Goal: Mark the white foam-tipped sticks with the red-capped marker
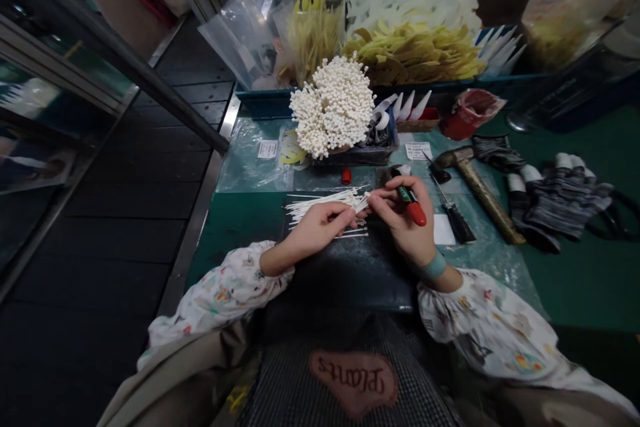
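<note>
My left hand (320, 227) is closed in a pinch on thin white sticks from a loose bundle (320, 203) lying on the green table (235, 220). My right hand (405, 220) is curled round a tool with a red and green handle (413, 205), and its fingertips meet the left hand's at the stick ends. Just beyond stands a big bunch of white bud-tipped stems (333, 107). A small red cap (346, 176) lies on the table between the bunch and my hands.
A hammer (480, 187), a dark-handled knife (453, 213) and striped work gloves (555, 197) lie to the right. A red cup (467, 113), yellow and white petal piles (415, 20) and plastic bags (240, 33) fill the back. A metal rail (197, 213) edges the table's left side.
</note>
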`<state>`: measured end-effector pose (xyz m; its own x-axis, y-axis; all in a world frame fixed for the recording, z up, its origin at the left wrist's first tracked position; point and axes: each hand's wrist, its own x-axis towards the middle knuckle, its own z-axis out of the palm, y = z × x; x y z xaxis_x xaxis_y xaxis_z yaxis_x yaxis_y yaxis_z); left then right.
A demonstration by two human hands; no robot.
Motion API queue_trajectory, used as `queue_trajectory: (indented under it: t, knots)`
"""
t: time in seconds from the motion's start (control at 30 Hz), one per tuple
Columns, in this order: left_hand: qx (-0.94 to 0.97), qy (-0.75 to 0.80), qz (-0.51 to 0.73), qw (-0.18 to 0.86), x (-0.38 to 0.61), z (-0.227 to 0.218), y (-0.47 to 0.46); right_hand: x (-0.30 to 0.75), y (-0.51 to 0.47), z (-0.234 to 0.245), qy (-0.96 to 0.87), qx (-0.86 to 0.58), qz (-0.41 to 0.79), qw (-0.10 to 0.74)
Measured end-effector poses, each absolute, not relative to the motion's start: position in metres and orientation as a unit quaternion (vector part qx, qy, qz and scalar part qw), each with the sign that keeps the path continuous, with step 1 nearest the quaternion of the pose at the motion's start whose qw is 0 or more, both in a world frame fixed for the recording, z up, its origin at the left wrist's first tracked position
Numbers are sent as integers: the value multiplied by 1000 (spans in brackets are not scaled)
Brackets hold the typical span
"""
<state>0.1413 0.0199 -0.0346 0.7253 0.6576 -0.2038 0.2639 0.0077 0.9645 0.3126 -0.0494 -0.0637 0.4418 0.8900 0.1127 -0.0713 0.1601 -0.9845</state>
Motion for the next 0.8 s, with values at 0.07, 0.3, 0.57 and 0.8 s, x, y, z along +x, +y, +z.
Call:
queue_trajectory:
  t: [0.07, 0.3, 0.57, 0.8]
  knots:
    - [686, 332, 154, 629, 141, -36, 21, 314, -49, -65, -379, -532, 373, 659]
    - [703, 322, 155, 615, 141, -36, 21, 314, -48, -65, -384, -533, 383, 649]
    - [739, 323, 214, 551, 142, -38, 21, 304, -55, -59, -423, -542, 298, 662]
    - [796, 299, 253, 462, 139, -41, 19, 304, -59, -57, -447, -519, 304, 663]
